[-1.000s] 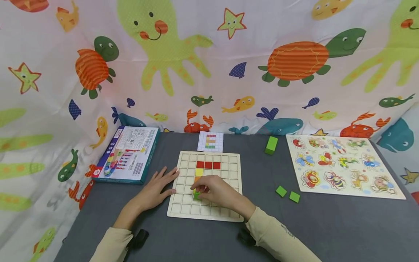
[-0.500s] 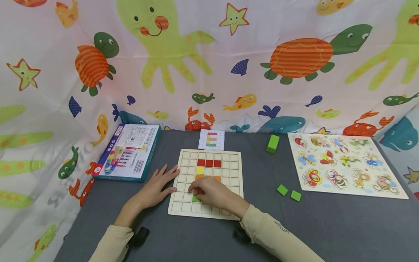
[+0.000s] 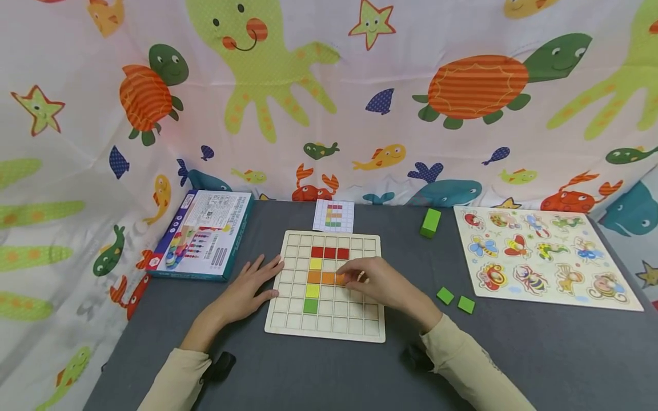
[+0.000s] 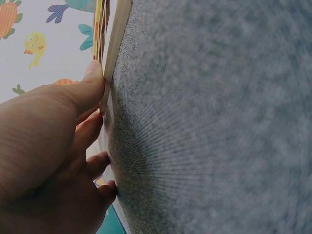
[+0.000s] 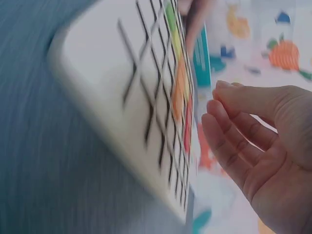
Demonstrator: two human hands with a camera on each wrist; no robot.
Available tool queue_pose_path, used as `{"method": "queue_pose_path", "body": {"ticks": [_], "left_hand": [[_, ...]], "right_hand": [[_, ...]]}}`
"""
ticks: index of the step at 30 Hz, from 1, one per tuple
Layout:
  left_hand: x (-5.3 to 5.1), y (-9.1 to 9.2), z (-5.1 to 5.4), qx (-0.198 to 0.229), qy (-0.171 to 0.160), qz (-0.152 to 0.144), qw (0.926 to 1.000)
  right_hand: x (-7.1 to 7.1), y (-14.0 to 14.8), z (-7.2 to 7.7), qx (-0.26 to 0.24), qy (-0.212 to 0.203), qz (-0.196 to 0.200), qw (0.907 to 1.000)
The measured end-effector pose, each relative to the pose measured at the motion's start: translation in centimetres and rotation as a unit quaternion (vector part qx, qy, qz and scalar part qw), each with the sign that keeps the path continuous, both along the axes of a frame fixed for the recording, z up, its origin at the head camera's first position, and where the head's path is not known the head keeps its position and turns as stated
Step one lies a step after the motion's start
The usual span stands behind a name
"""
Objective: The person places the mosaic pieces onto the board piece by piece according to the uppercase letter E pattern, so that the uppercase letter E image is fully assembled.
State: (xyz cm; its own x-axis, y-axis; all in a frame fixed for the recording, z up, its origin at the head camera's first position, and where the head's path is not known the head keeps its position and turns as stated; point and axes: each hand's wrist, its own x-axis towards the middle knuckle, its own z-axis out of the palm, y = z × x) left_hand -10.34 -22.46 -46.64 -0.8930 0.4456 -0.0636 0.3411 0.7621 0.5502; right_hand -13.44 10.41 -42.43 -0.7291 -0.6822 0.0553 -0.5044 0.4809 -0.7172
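A wooden grid board [image 3: 345,325] lies on the grey table, carrying a red row [image 3: 330,253], an orange row [image 3: 321,278], two yellow squares [image 3: 312,290] and one green square [image 3: 311,306]. My left hand [image 3: 247,294] is spread at the board's left edge; in the left wrist view its thumb and index finger touch that edge. Above the board's right half hovers my right hand [image 3: 377,282], covering part of the orange row. The right wrist view shows its fingers [image 5: 222,141] loosely bent near the thumb, nothing between them.
Two loose green squares [image 3: 445,295] lie right of the board, with a green block stack [image 3: 430,223] behind them. A pattern card [image 3: 333,216] sits beyond the board. A picture puzzle board [image 3: 547,257] is at right, a flat box [image 3: 203,235] at left.
My right hand has lifted off the green square and moved right and away, uncovering the green and lower yellow squares. The left hand stays at the board's edge.
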Motion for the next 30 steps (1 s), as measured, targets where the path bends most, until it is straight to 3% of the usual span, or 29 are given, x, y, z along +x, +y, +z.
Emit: {"method": "queue_pose_path", "body": {"ticks": [12, 17, 24, 30], "left_hand": [[-0.1, 0.0, 0.2, 0.005, 0.013, 0.001, 0.9999], [0.0, -0.1, 0.1, 0.001, 0.009, 0.003, 1.0], [0.1, 0.0, 0.0, -0.002, 0.003, 0.006, 1.0], [0.1, 0.1, 0.1, -0.001, 0.007, 0.002, 1.0]], "right_hand": [[-0.8, 11.4, -0.1, 0.038, 0.046, -0.11, 0.9921], [-0.2, 14.5, 0.2, 0.064, 0.031, -0.087, 0.9937], [0.5, 16.8, 0.2, 0.098, -0.044, -0.054, 0.9927], [0.5, 17.2, -0.7, 0.098, -0.04, -0.063, 0.9925]]}}
